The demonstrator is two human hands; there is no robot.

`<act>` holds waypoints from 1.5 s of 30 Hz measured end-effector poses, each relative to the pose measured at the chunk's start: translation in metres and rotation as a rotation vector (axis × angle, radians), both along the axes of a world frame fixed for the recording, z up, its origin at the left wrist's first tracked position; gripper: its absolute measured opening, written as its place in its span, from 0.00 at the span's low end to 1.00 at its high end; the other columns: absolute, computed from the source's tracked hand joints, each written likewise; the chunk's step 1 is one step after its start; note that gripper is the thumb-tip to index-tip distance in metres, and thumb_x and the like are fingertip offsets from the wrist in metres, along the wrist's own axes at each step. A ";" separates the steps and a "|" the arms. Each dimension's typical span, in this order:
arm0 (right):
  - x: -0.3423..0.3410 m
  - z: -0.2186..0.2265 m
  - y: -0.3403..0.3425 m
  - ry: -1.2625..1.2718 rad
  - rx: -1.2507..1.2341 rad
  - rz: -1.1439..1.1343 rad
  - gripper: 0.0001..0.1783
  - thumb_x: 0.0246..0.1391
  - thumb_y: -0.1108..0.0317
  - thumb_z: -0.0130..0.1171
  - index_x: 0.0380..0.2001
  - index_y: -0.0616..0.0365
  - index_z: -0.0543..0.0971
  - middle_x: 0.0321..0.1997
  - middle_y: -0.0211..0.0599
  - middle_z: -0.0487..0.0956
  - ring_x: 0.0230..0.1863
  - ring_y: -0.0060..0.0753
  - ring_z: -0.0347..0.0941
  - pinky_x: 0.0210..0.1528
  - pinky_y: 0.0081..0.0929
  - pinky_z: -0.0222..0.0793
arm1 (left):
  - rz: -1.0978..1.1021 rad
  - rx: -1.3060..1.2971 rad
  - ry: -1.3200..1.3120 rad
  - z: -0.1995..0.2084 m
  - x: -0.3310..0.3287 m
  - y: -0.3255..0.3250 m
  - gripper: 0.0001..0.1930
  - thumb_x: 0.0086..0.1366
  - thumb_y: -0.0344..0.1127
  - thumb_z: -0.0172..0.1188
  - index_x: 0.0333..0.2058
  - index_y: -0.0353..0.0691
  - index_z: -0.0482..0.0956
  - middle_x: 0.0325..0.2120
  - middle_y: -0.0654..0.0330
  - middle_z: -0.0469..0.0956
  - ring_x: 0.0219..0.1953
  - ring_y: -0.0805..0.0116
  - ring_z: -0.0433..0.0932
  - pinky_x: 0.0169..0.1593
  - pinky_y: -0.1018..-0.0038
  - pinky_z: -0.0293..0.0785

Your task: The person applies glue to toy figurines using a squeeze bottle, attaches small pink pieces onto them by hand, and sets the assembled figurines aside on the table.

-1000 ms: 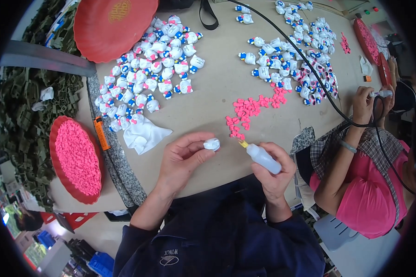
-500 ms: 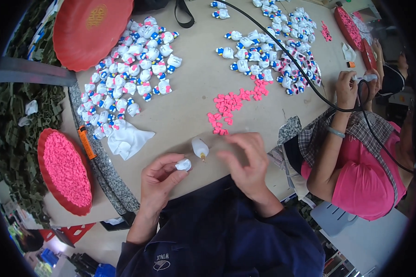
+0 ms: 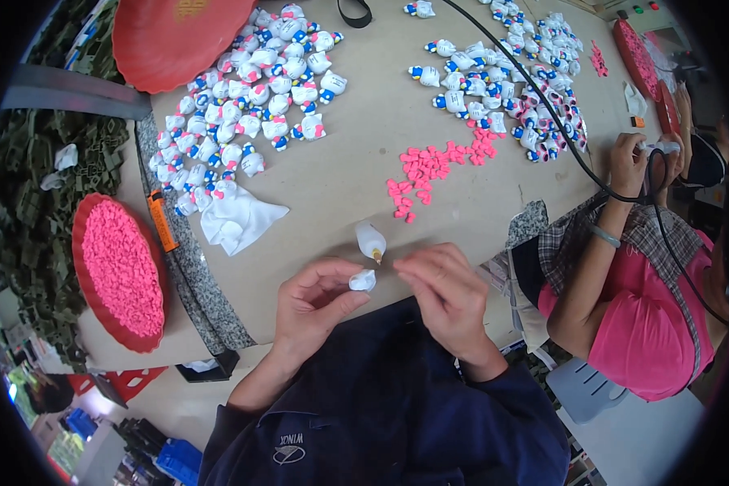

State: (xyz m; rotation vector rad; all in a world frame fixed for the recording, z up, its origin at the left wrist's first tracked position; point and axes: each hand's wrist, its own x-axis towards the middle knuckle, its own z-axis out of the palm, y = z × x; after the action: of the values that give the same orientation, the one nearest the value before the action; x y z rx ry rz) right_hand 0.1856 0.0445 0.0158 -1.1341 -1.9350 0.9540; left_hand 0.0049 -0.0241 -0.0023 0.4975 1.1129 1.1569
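Observation:
My left hand is closed around a small white figurine, pinching it between thumb and fingers; only its white rounded top shows. Just to its right, my right hand has thumb and forefinger pressed together, and whatever they may hold is too small to make out. Between and beyond the hands lies a translucent white dropper bottle with a yellowish tip pointing toward me. Past the bottle is a loose pile of small pink bow-shaped pieces. White-and-blue figurines with pink parts crowd the table on the left.
More white-and-blue figurines lie at the far right under a black cable. A white cloth, an orange knife and a red dish of pink pieces are leftward. A co-worker in pink sits at right.
My right hand has drawn closer to the figurine, its spread fingers now pinched together. My left hand still grips the figurine. The whole view has shifted slightly.

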 end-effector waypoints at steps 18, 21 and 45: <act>-0.006 0.009 -0.008 0.135 -0.344 -0.065 0.11 0.41 0.80 0.64 0.32 0.64 0.81 0.27 0.38 0.79 0.30 0.35 0.73 0.32 0.25 0.69 | -0.070 0.193 0.246 0.001 0.008 0.001 0.16 0.53 0.18 0.62 0.42 0.33 0.78 0.43 0.55 0.75 0.43 0.69 0.77 0.49 0.78 0.73; -0.003 0.003 -0.006 0.063 -0.155 0.089 0.11 0.40 0.79 0.65 0.32 0.63 0.81 0.27 0.39 0.79 0.30 0.35 0.73 0.32 0.25 0.69 | -0.102 0.177 0.305 0.005 0.008 0.003 0.18 0.54 0.18 0.61 0.45 0.34 0.77 0.46 0.54 0.75 0.45 0.70 0.76 0.50 0.78 0.72; 0.036 0.016 0.008 0.288 -0.546 0.128 0.17 0.48 0.76 0.62 0.44 0.64 0.76 0.36 0.35 0.79 0.37 0.21 0.76 0.40 0.19 0.72 | -0.121 0.009 0.083 0.020 0.006 -0.006 0.11 0.65 0.23 0.49 0.44 0.29 0.76 0.41 0.53 0.73 0.36 0.65 0.79 0.42 0.76 0.76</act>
State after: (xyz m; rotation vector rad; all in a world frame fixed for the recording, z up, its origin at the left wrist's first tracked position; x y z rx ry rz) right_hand 0.2214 0.0521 0.0317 -1.0890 -1.5677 1.6855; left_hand 0.0111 -0.0304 0.0179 0.6158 1.1336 1.0439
